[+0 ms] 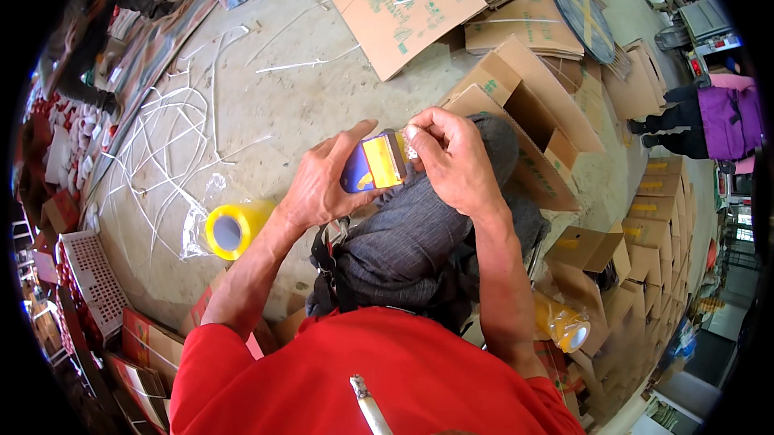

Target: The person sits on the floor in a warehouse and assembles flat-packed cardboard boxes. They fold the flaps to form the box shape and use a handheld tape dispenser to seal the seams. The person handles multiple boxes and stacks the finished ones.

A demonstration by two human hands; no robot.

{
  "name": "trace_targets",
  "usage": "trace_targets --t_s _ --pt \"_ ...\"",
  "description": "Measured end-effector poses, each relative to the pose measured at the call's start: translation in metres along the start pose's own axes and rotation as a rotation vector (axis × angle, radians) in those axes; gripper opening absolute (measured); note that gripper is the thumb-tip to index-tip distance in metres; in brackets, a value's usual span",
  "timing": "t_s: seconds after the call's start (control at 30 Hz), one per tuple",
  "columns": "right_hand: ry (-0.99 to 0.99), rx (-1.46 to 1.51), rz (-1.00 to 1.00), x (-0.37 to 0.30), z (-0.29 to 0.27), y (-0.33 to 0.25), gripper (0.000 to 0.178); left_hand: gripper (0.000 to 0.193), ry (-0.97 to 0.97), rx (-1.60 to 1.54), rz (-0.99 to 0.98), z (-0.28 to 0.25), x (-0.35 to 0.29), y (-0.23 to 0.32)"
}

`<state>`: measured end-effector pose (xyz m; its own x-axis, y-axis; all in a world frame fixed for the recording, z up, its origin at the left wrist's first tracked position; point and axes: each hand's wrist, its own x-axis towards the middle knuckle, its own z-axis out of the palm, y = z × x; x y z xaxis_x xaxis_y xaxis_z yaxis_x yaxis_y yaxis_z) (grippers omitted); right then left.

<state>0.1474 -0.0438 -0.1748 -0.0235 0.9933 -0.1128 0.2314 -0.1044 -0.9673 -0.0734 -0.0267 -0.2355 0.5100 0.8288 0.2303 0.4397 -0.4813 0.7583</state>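
My left hand (pixel 321 178) is wrapped round a small blue and yellow box-shaped thing (pixel 379 162) with a dark strip along its right edge. I cannot tell its exact kind. Thumb and fingers of my right hand (pixel 453 153) pinch together at that edge, on a small pale piece (pixel 409 145) that is mostly hidden. Both hands are above my leg in dark grey trousers (pixel 403 245). A yellow roll of packing tape (pixel 239 228) with loose clear film lies on the floor, left of my left forearm.
White plastic straps (pixel 165 145) lie tangled on the floor at left. Flattened cartons (pixel 403 4) and an open carton (pixel 524 116) are ahead and right. Stacked boxes (pixel 657 217) line the right. Another tape roll (pixel 564 326) is by my right elbow. Two people stand at the sides; a cigarette (pixel 369 407) shows below.
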Motion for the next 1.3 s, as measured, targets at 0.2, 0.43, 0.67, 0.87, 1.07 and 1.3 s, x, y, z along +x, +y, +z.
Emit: trace_targets --t_s 0.2,0.43,0.67,0.87,1.07,1.3 --pt "-0.053 -0.018 0.004 -0.003 -0.007 0.0 0.017 0.101 -0.006 0.062 0.086 -0.007 -0.01 -0.006" --pt "-0.072 0.031 0.05 -0.001 -0.009 0.004 0.015 0.098 -0.079 0.196 0.185 -0.017 -0.019 -0.007" --pt "-0.052 -0.073 0.055 0.002 -0.014 0.009 0.03 0.093 -0.158 0.182 0.09 -0.027 -0.015 0.009" --pt "-0.187 -0.274 -0.038 0.019 -0.035 0.009 0.029 0.09 -0.148 -0.028 0.025 -0.03 -0.005 0.024" --pt "-0.003 -0.141 -0.159 0.026 -0.058 0.005 0.026 0.089 -0.114 -0.231 -0.075 -0.026 0.008 0.032" --pt "0.695 -0.452 -0.349 -0.018 -0.125 0.07 0.019 0.089 0.016 -0.477 -0.205 -0.023 0.019 0.0"
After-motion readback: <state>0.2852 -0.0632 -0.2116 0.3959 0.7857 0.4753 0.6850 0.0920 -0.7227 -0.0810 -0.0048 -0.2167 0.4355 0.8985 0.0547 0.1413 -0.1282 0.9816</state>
